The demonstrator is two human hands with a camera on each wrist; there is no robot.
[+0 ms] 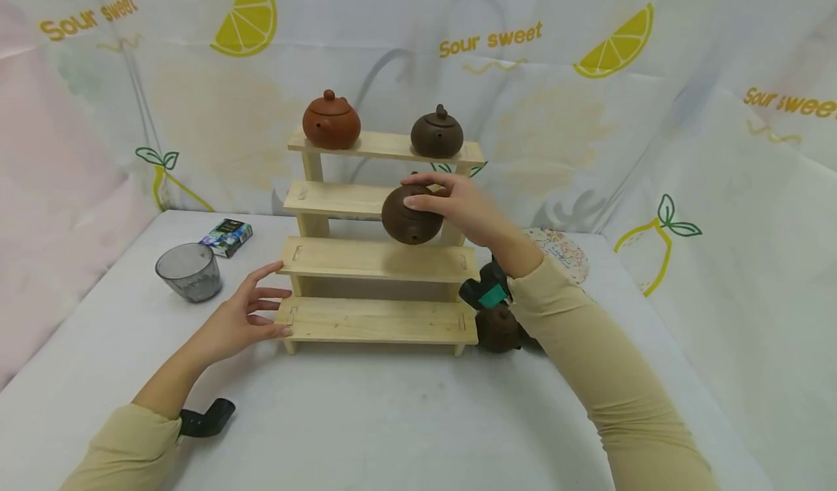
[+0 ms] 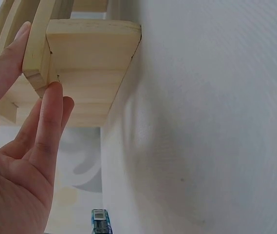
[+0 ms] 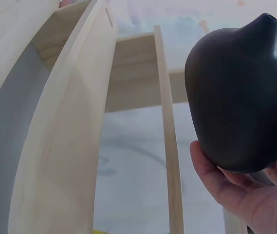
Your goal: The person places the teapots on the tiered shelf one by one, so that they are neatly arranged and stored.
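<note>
My right hand grips a dark brown clay teapot by its handle side, a finger and thumb lying over its lid. The pot overlaps the second shelf from the top in the head view; its spout and rounded body show close up in the right wrist view. At the left end of the stepped wooden stand, my left hand holds the lower board ends between thumb and fingers. A reddish-brown teapot and a dark grey-brown teapot sit on the top shelf.
Right of the stand, another brown teapot sits partly behind my right sleeve, near a black item with a green band. A round patterned piece lies behind. Left stand a clear bowl and a small box.
</note>
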